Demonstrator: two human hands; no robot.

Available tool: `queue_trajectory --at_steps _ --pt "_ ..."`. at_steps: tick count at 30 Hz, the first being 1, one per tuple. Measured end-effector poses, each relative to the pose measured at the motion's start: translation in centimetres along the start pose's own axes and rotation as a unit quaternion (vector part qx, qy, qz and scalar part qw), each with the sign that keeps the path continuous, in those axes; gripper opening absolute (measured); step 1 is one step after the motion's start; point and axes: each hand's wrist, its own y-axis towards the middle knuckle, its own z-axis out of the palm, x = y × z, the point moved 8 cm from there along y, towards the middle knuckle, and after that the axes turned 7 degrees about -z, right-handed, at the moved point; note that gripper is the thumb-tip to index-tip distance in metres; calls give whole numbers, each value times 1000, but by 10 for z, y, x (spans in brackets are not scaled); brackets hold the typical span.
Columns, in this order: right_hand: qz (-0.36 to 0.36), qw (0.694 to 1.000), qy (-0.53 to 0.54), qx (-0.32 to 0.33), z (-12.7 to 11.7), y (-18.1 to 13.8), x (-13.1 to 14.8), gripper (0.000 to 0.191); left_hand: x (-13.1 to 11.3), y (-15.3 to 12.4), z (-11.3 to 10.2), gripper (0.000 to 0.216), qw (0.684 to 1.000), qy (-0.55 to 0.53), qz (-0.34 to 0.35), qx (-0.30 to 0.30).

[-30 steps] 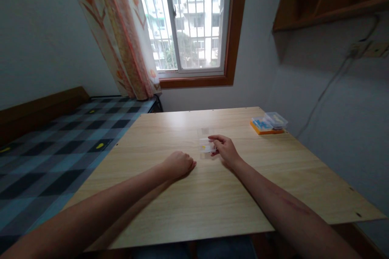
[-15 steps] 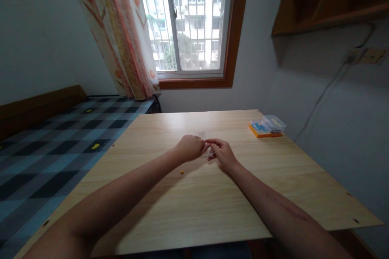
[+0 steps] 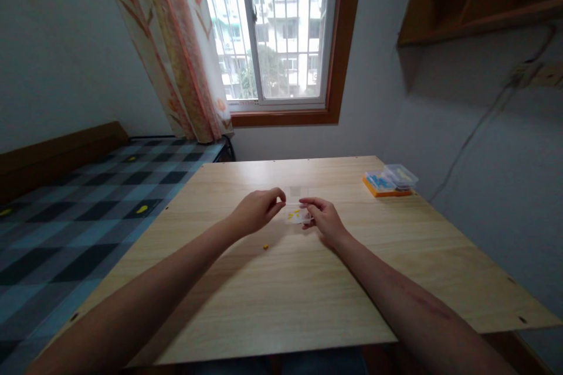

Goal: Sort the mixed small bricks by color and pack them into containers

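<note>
A small clear plastic box (image 3: 292,221) with several yellow pieces (image 3: 296,212) in it is at the middle of the table, its transparent lid (image 3: 295,191) open on the far side. My right hand (image 3: 324,218) grips the box by its right side, fingers curled around the edge. Close to the box's far left corner is my left hand (image 3: 263,209). Its thumb and forefinger curve toward each other with a small gap between them, and nothing shows in them. One small orange-yellow piece (image 3: 265,246) lies on the wood, nearer to me.
The pale wooden table (image 3: 246,304) carries an orange tray (image 3: 379,191) with blue pieces at its far right, under a second clear box (image 3: 401,176). A checkered bed (image 3: 88,217) stands at the left. A wooden shelf (image 3: 479,0) hangs at upper right.
My left hand has drawn back to the left from over the box, and its thumb and forefinger have parted. The yellow pieces inside have come into view. My right hand stays at the box.
</note>
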Motion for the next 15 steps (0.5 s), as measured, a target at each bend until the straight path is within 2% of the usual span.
queue_trajectory --at_steps 4,6,10,15 --pt "-3 1000 -11 -2 -1 0 0 43 23 -41 20 29 989 -34 31 140" --pt "-2 1000 -18 7 0 0 -1 43 31 -58 33 37 982 -40 33 180" --pt "-3 1000 -27 12 0 0 -4 43 28 -71 51 29 981 -42 57 180" --pt "-8 1000 -25 9 -3 1 -5 41 17 -62 55 25 984 -22 93 153"
